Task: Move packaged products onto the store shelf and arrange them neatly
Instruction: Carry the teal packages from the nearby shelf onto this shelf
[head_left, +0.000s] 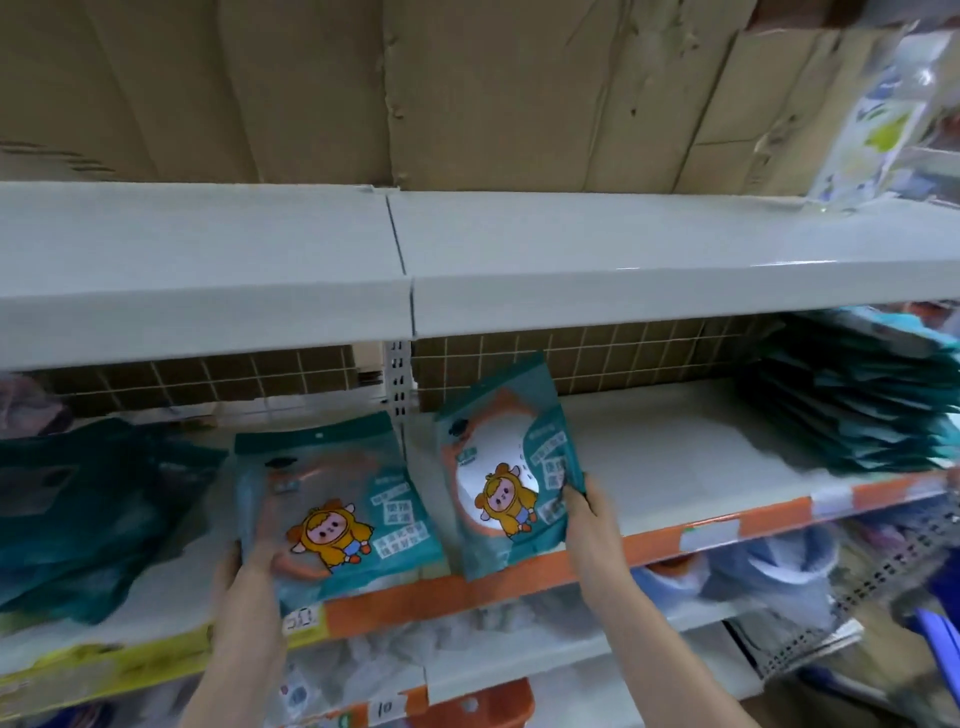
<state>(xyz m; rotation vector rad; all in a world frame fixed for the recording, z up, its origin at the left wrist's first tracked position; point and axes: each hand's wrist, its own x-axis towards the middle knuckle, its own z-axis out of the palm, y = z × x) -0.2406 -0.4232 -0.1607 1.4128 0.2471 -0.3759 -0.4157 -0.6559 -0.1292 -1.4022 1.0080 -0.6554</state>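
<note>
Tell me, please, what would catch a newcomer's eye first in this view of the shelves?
Most striking are two teal plastic packets printed with a yellow-hooded cartoon child, held at the middle shelf's orange front edge: the left hand grips the left packet, and the right hand grips the right packet, tilted upright. A slanted stack of teal packets fills the shelf's right end, and creased brown cardboard stands on the white shelf above.

Each hand's grip (248, 566) (589, 519) holds a teal packet (332, 514) (511, 467) above the shelf (675, 457).
</note>
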